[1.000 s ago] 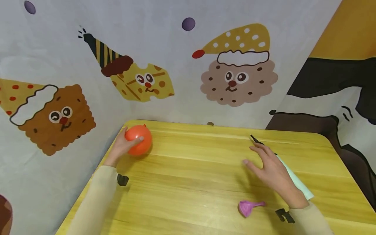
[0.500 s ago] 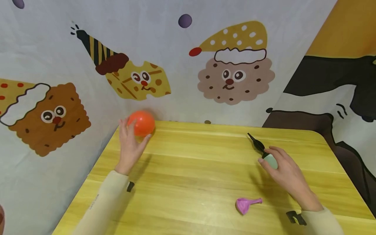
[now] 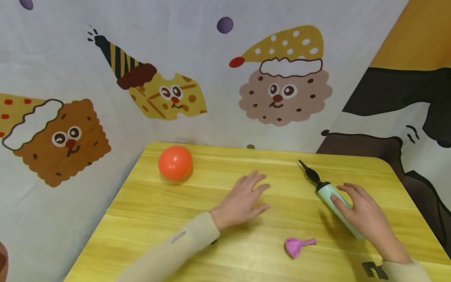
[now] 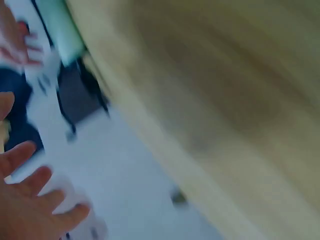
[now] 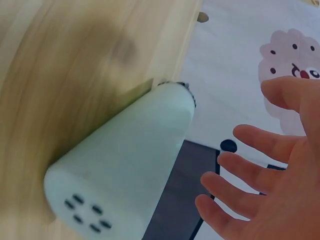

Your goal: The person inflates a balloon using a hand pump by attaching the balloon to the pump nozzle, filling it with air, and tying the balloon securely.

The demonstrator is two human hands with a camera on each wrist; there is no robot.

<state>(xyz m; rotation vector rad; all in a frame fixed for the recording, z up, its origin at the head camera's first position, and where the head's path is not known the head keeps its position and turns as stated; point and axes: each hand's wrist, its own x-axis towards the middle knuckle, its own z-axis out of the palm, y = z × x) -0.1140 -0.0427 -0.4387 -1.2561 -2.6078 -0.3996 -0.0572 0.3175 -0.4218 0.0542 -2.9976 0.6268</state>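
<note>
Fingers [image 3: 261,190] of the left hand [image 3: 239,204] were spread apart above the middle of the desk [image 3: 225,166], and nothing was held by them. Those of the right hand [image 3: 370,217] were parted and slightly bent beside the mint-green balloon pump [image 3: 325,191]; in the right wrist view a gap could be seen between them and the barrel [image 5: 130,135], so no grip was shown there either.

The pump was laid slantwise on the right part of the desk, its black nozzle [image 3: 311,175] pointed toward the far edge and somewhat left. An inflated orange-red balloon [image 3: 175,163] was set near the far left corner, untouched and well apart from both hands. A limp pink balloon [image 3: 293,247] was placed on the near part of the desk, its neck turned to the right. Little could be made out in the blurred left wrist view.

The step in hand was judged to be a pause between holds, with the pump best placed to be taken up. For that, the right thumb and fingers would need to be closed from opposite sides of the barrel, without the pump being rolled.
</note>
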